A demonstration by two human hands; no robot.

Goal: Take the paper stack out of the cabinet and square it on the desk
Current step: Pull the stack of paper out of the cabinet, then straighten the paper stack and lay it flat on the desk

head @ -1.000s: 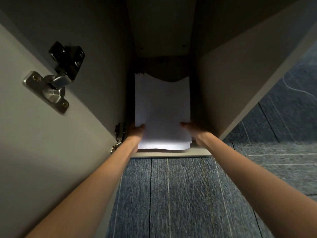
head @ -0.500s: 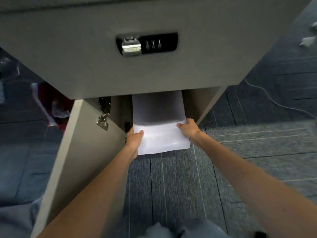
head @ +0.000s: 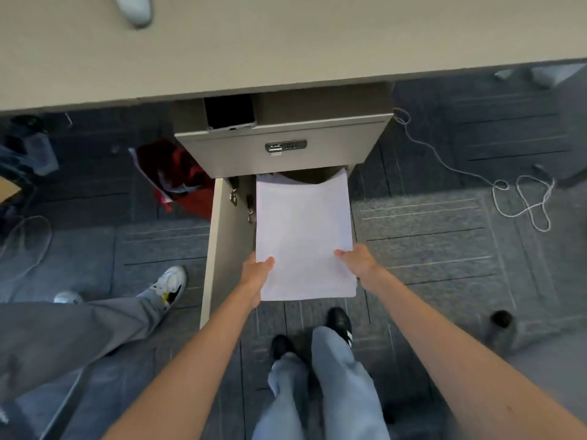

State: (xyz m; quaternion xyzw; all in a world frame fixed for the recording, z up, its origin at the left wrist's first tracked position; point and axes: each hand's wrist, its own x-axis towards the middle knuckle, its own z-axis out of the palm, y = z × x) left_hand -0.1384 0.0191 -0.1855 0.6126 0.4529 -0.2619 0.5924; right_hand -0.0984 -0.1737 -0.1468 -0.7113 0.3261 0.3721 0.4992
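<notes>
- Your left hand (head: 255,274) and right hand (head: 357,263) each clamp a near corner of the white paper stack (head: 303,236), nearly clear of the beige cabinet (head: 282,154).
- Left: lift it onto the beige surface (head: 286,42) (not yet reached) and square it.

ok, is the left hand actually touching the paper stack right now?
Touching. The head view shows the left hand with its thumb lying on top of the paper stack at its left edge, no gap; the right hand grips the opposite edge.
</notes>
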